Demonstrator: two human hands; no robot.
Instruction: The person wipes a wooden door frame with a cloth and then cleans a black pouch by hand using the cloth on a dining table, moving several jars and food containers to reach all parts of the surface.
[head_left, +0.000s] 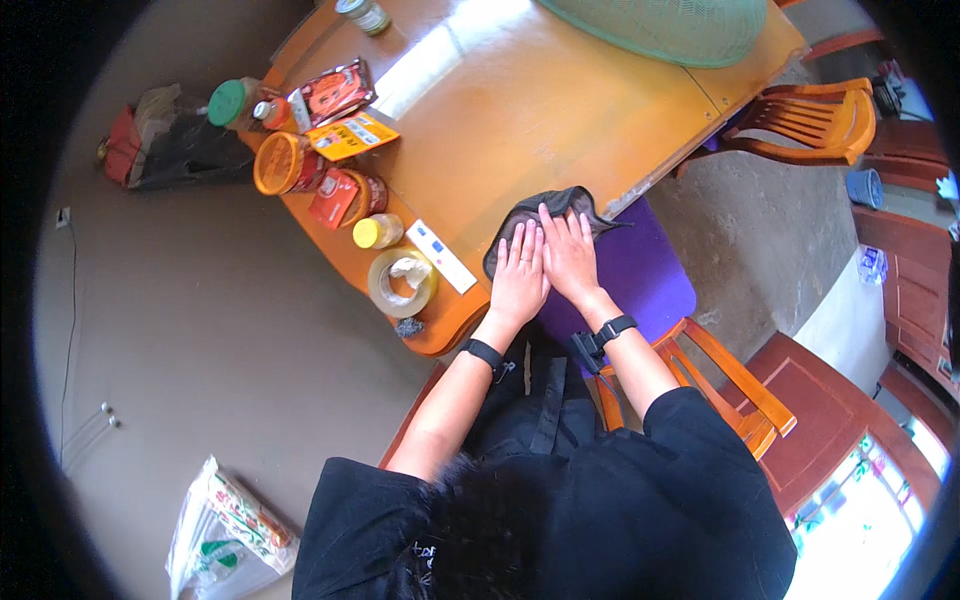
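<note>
Near the table's corner lies a dark, thin fabric item (556, 201) with a black edge, partly under both hands. My left hand (519, 279) rests palm down on it, fingers stretched forward. Beside it, touching it, my right hand (571, 259) also presses flat on the dark fabric, fingers slightly spread. Neither hand shows a grip on anything, though the palms are hidden. The fabric's pointed end reaches right, over a purple chair seat (645, 262). A white strip with blue marks (441, 256) lies on the table left of the hands.
The wooden table (480, 142) holds a roll of clear tape (379, 283), a yellow-lidded jar (367, 233), several orange-lidded and green-lidded containers, packets (337, 94) and a green mesh cover (675, 30). Wooden chairs (750, 382) stand at the right.
</note>
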